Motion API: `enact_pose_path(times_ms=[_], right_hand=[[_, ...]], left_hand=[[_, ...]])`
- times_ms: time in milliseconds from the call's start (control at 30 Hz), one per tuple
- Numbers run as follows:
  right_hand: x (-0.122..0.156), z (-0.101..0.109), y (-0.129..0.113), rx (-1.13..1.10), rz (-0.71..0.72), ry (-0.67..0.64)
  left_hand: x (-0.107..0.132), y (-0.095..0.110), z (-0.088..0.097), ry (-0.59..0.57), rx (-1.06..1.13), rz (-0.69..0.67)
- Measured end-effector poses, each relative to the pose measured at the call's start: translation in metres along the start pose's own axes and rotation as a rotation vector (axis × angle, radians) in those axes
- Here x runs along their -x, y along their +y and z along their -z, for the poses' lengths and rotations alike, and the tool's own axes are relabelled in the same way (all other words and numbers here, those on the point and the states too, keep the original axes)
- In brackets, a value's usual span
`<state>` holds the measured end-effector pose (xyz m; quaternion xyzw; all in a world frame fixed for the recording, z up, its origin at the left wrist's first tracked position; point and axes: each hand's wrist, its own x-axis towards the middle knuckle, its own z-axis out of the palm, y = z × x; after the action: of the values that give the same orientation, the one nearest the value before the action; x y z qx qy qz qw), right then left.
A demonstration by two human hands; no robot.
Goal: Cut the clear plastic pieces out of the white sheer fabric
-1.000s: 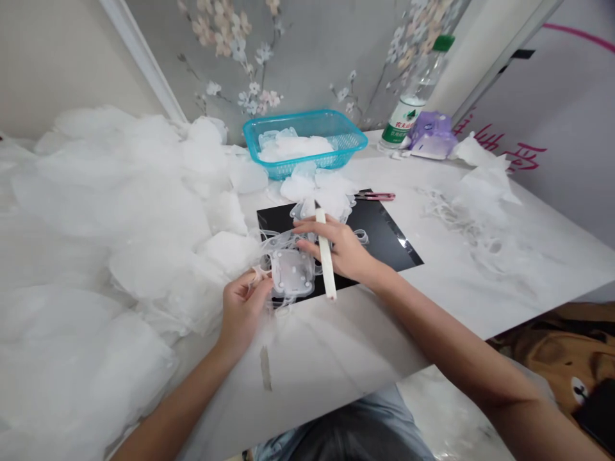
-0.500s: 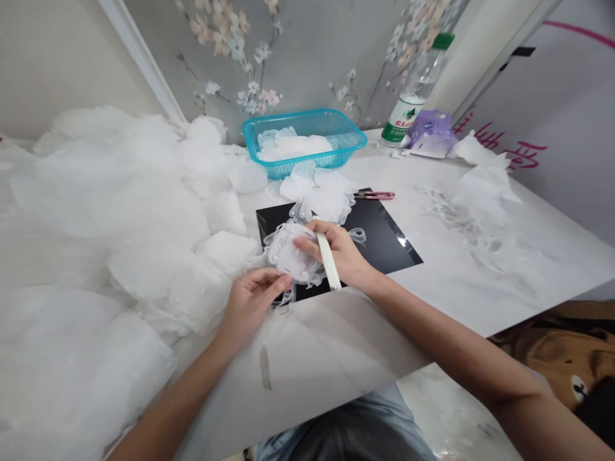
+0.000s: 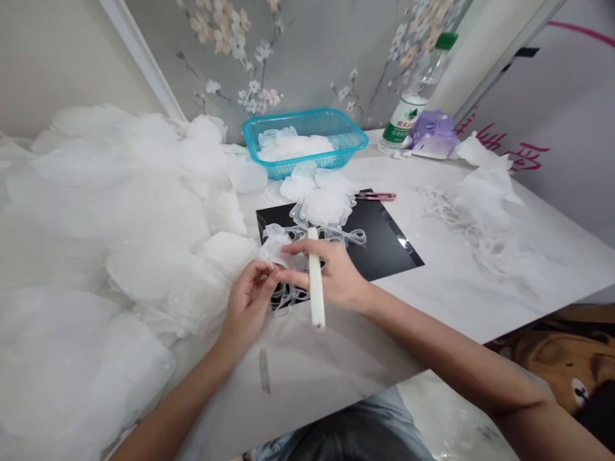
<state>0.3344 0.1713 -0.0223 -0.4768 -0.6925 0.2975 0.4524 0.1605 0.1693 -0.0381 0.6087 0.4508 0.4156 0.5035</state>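
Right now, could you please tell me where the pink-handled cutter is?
In the head view, the pink-handled cutter lies at the far edge of the black mat, right of the white tulle puff and beyond the right hand.

Back wall: grey wallpaper (image 3: 307, 57) with a pink and white blossom-branch print. Left of it, a plain cream wall (image 3: 57, 57), with a white trim strip (image 3: 139, 57) running diagonally down the corner between them. Far right, a white panel (image 3: 557, 96) with a pink curved line and red painted characters, partly cut off by the frame. A pale upright strip (image 3: 471, 57) and a dark-edged white frame sit between wallpaper and panel. Table: white marble-look top (image 3: 538, 275), its corner jutting toward the camera. Below it, glossy pale floor tile (image 3: 446, 416) and a brown printed cartoon-face fabric (image 3: 557, 352). Light: soft, even, indoor, no hard shadows.
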Motion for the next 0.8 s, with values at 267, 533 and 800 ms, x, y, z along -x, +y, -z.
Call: enact_pose_path(times_ms=[267, 533, 800], right_hand=[[-0.010, 0.015, 0.004, -0.034, -0.043, 0.177], [-0.032, 0.087, 0.047, -0.284, -0.360, 1.153], [-0.033, 0.093, 0.055, -0.092, -0.293, 1.297]], left_hand=[[-0.001, 0.004, 0.004, -0.114, -0.245, -0.156], [0.002, 0.009, 0.000, -0.400, -0.263, -0.107], [-0.001, 0.012, -0.002, -0.757, -0.491, -0.270]])
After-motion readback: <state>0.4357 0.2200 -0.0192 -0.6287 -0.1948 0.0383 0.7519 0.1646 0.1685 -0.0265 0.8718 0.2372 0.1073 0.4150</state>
